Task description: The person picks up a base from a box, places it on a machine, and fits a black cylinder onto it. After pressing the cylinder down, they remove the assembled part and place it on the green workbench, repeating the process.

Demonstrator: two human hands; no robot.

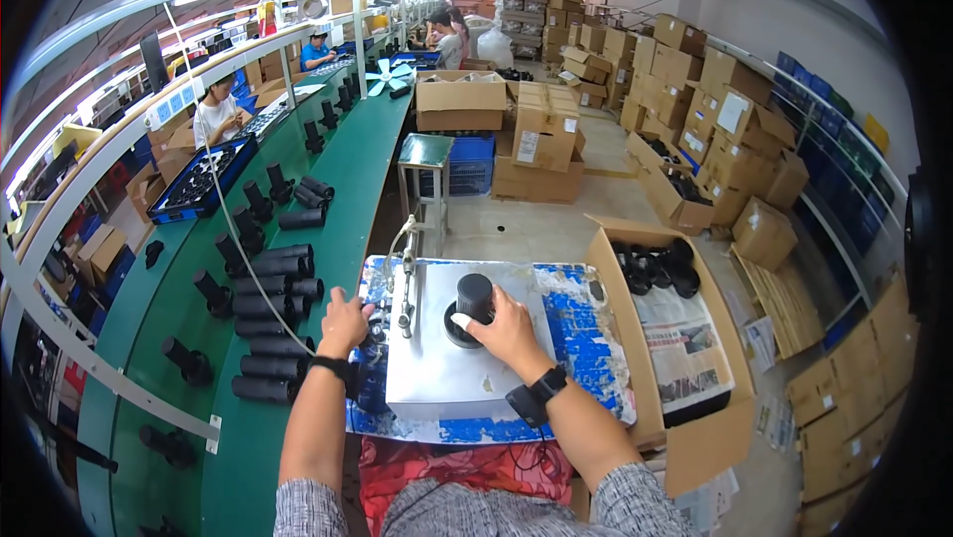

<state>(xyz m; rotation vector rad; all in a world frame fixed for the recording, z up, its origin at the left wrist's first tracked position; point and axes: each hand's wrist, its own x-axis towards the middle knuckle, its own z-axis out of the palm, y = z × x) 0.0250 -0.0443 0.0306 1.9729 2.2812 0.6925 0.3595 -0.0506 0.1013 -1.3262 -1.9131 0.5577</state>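
Note:
My right hand (510,331) is closed round the lower part of a black ribbed cylinder with a wide flanged base (475,297), which stands upright on a silver metal box (437,378). The thumb, which looks white-tipped, lies against the near side of the cylinder. My left hand (345,325) is at the left edge of the box, beside small metal fittings (377,324), its fingers apart and nothing visible in them. Whether its fingertips touch the fittings cannot be made out. A metal fitting with a thin hose (406,289) rises from the box's left side. Both wrists wear black bands.
The box sits on a worn blue-and-white board (586,338). At right, an open carton (650,398) holds black round parts and newspaper. Left, a green conveyor (223,448) carries several black cylinders (273,343). A stool (425,155) and stacked cartons (541,130) stand ahead. Other people work along the line.

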